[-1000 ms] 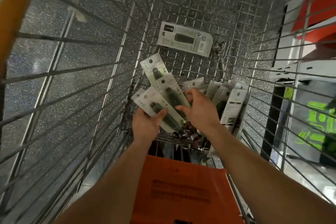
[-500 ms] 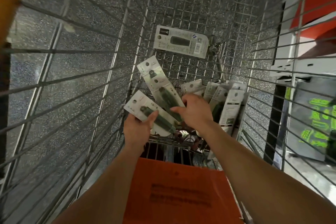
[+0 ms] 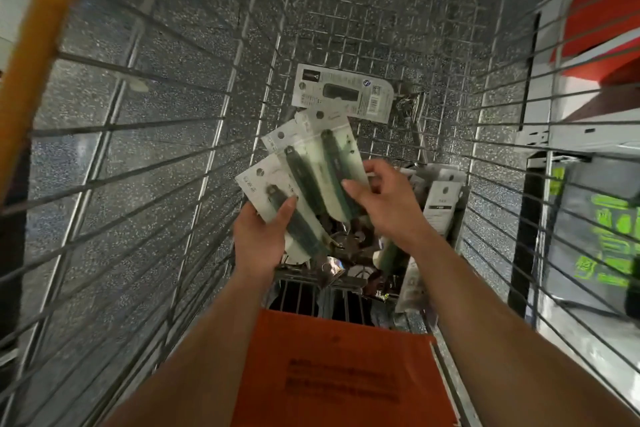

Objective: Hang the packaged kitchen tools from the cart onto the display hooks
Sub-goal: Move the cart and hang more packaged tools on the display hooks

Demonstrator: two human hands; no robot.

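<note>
While an orange bar (image 3: 45,45) slants down the far left edge, the wire cart (image 3: 138,149) fills most of the view, seen from above. Low in the cart, the left hand (image 3: 259,239) grips the lowest packet (image 3: 258,185) of a fan of three, thumb pressed across its front and fingers hidden behind. The middle packet (image 3: 294,163) overlaps it; which hand carries that one I cannot tell. The top packet (image 3: 332,149) leans to the right, and the right hand (image 3: 384,198) pinches its right edge between thumb and curled fingers. Each packet shows a dark tool under clear plastic. Beyond the fan, a single wider packet (image 3: 343,94) lies flat on the cart floor. Just right of the right hand, more packets (image 3: 445,198) stand on end against the cart's right wall. An orange flap (image 3: 332,374) sits between the forearms, and a white shelf (image 3: 588,121) shows outside the cart at far right
</note>
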